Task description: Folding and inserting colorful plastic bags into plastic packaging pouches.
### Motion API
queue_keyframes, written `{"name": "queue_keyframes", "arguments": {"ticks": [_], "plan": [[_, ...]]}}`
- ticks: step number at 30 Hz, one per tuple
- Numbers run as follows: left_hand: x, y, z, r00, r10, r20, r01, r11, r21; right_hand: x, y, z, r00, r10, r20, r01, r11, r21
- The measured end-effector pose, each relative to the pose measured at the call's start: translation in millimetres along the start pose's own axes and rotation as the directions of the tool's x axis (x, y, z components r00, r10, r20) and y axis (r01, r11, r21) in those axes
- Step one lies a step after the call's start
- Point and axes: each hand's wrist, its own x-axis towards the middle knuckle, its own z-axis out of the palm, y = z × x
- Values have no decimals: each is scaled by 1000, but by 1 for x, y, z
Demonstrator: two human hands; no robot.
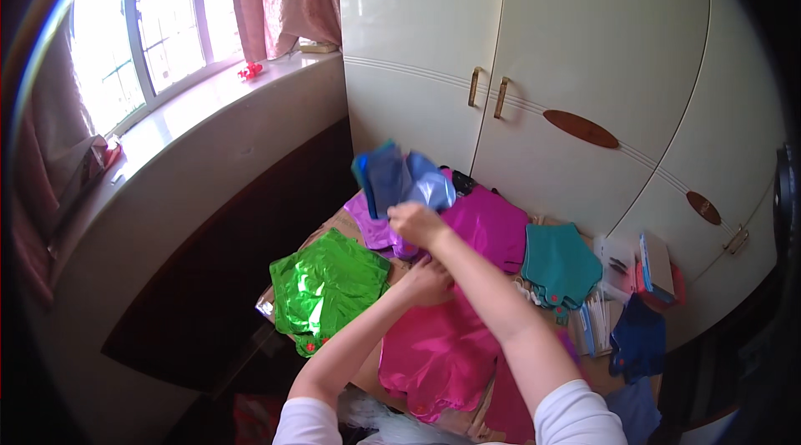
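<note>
Your right hand (417,224) grips the lower edge of a blue sheet bundle (385,182), thin, smooth and glossy, fanned into two blurred flaps. The bundle is up in the air, beyond and to the right of the green foil piece (329,282), its loose edges pointing away from you; its long axis seems to run side to side, though blur makes this uncertain. Your left hand (428,280) rests at the pink piece (442,349), just right of the green foil piece; your right forearm hides part of it, so you cannot tell whether its fingers grasp anything. The green foil piece is crinkled, mirror-bright and broad, with small red dots at its near end. Well to its right lies a matte-looking teal piece (563,257), flat with angled sides.
</note>
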Motion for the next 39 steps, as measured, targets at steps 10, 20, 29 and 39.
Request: {"name": "queue_keyframes", "arguments": {"ticks": [10, 20, 29, 39], "plan": [[-97, 3, -120, 880, -327, 345, 382, 919, -103, -10, -42, 53, 861, 351, 368, -460, 846, 269], [-96, -91, -69, 838, -445, -315, 433, 894, -111, -5, -38, 50, 539, 724, 431, -819, 332, 468], [-72, -109, -63, 877, -417, -237, 428, 904, -8, -14, -33, 56, 468, 767, 439, -819, 189, 542], [-73, -112, -60, 849, -472, -237, 495, 868, 45, -19, -27, 68, 404, 785, 470, -766, 9, 643]]}}
